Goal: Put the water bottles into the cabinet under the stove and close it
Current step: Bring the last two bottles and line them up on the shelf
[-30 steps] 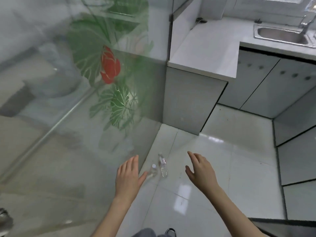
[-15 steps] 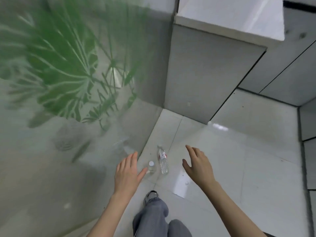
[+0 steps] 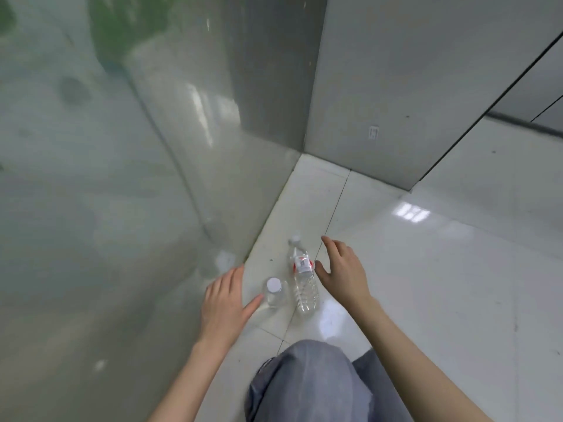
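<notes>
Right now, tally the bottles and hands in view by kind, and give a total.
Bottles: 2 (near bottle, labelled bottle)
Hands: 2 (left hand, right hand)
Total: 4

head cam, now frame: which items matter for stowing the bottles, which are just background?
Job:
labelled water bottle
white-capped water bottle
left hand and right hand, both holding nothing

Background:
glass panel
grey cabinet side
floor tiles
person's knee
</notes>
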